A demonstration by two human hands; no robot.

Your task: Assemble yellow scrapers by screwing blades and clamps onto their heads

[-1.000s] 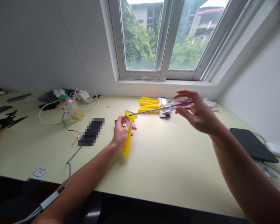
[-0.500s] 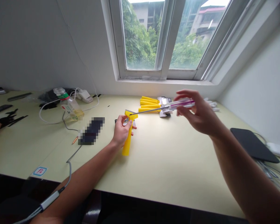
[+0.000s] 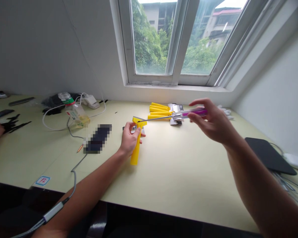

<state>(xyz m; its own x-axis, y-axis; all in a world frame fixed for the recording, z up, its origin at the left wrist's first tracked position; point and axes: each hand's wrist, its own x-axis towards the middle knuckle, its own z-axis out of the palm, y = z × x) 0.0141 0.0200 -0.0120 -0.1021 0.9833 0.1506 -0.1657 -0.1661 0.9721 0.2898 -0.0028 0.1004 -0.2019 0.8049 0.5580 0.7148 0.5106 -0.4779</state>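
Purple colour in the handle of the screwdriver (image 3: 186, 113) shows as a broader band than it did a second ago, so the tool has rolled in the right hand (image 3: 213, 123), while the left hand and its work have hardly shifted. That right hand is closed loosely round the handle, thumb along it and one finger arched above. From there the shaft runs across to the head of a yellow scraper (image 3: 135, 153), its tip at the face of the head, near one end; whether a screw sits there is too small to tell. Fingers and thumb of the left hand (image 3: 129, 140) are clamped just below that head, holding the scraper tilted over the bench (image 3: 188, 185), its grip pointing towards the person. The step in hand looks like turning a fastener; the next move seems to call for a steady left hold, the tip kept seated and a fresh twist. Just beyond lie more yellow handles (image 3: 159, 108) beside clear packaging (image 3: 177, 110). Farther out are a black pad (image 3: 270, 155) on the right and a bottle (image 3: 76, 115) on the left.
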